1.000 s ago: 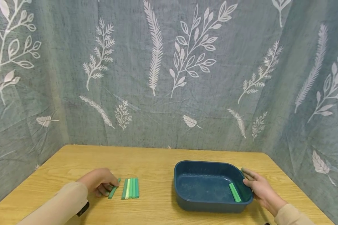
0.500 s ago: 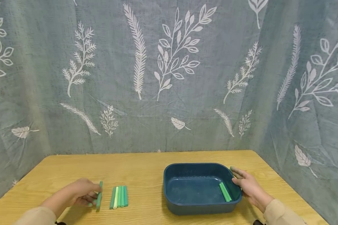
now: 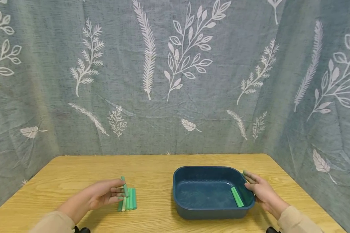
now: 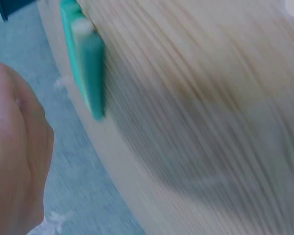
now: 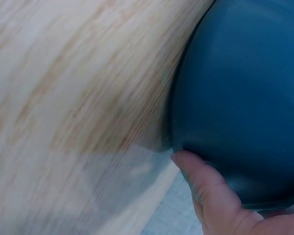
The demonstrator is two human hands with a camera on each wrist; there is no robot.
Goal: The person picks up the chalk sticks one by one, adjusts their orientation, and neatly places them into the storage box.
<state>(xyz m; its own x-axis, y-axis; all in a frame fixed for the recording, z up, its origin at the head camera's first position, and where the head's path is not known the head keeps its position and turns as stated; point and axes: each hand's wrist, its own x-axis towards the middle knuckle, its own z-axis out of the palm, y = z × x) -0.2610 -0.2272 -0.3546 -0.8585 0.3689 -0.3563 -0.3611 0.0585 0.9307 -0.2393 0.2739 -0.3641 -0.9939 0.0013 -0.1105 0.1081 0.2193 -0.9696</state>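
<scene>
My left hand point(image 3: 105, 193) pinches a green chalk-like stick point(image 3: 125, 187) between thumb and fingers, tilted over a row of similar sticks point(image 3: 131, 199) lying side by side on the table. One of that row is pale yellow, the others green to teal. The left wrist view shows the row's teal stick point(image 4: 92, 73) blurred, beside the back of the hand. At the right end of a dark blue bin point(image 3: 210, 212), my right hand point(image 3: 263, 191) rests with fairly straight fingers against the wall. In the right wrist view a digit point(image 5: 206, 183) lies along the bin's outer wall.
Inside the bin, light green sticks point(image 3: 237, 196) lie together near its right end. The wooden table point(image 3: 154, 181) runs back to a grey-green curtain point(image 3: 160, 129) with white leaf prints, which also hangs at both sides.
My left hand has lifted a green stick off the table left of the row and carried it right, over the row. The right hand stays at the bin; the head view has shifted.
</scene>
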